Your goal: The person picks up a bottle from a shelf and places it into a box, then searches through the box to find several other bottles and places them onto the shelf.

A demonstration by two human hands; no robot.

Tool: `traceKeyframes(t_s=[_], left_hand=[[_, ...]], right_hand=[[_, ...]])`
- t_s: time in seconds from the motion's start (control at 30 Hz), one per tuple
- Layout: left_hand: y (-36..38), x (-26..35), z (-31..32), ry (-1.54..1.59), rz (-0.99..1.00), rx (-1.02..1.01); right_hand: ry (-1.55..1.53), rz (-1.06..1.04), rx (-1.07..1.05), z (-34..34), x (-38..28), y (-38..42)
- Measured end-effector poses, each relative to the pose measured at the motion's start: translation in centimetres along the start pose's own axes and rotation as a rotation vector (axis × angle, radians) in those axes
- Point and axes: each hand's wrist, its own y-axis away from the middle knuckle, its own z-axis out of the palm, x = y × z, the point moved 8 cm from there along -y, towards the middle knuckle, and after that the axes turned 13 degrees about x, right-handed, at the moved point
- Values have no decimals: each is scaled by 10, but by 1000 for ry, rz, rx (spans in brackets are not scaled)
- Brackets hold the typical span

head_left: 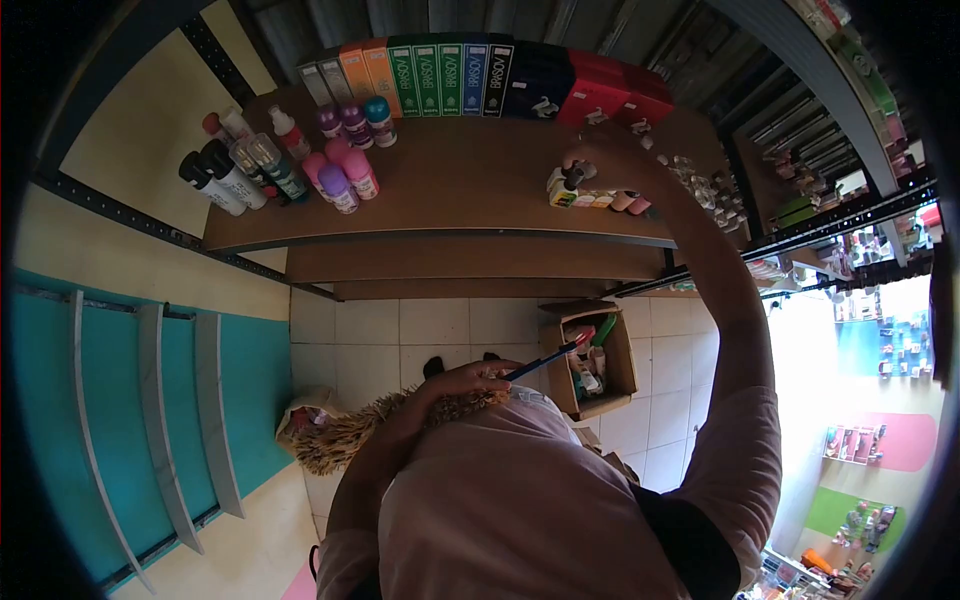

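My left hand [478,377] is closed around a feather duster near my waist. Its blue handle [542,361] points up and right over a carton, while the shaggy brown feathers [375,425] trail left beneath my forearm. On the right of the brown shelf [470,180], my right hand [597,152] reaches down with its fingers closed at the dark top of a small yellow-and-white bottle [562,190]. The bottle's base seems to be at shelf level. Beside it stand small pinkish bottles [628,202], partly covered by my hand and arm.
Upright boxes [440,78] line the shelf's back, with red boxes [612,90] farther right. Roll-on bottles [340,180] and spray bottles [235,170] stand left. Small clear bottles [710,190] fill the right end. An open carton [622,365] of products sits on the tiled floor.
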Motion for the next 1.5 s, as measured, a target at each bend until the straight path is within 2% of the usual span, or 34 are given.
traceKeyframes(t_s=[0.1, 0.2, 0.3, 0.4, 0.5, 0.7, 0.9, 1.2, 1.5], left_hand=[[-3, 1, 1, -52, 7, -11], [-7, 4, 3, -113, 141, -10], [-4, 7, 3, -121, 81, 4], [-5, 9, 5, -80, 142, -5], [-6, 2, 5, -36, 66, -13], [-8, 5, 7, -36, 130, -9], [-7, 3, 6, -14, 65, 8], [-10, 3, 8, -27, 62, -3], [-15, -3, 7, -37, 72, -18]], right_hand=[[91, -88, 44, 3, -3, 6], [122, 46, -83, -3, -6, 8], [56, -42, 25, 1, -8, 8], [41, -22, -4, 3, -7, 9], [25, -22, -5, 7, -4, 9], [195, -41, -75, 10, -9, 3], [191, -102, 40, 5, -10, 7], [238, -127, -83, 16, -11, 3], [234, -189, -56, 19, -17, 0]])
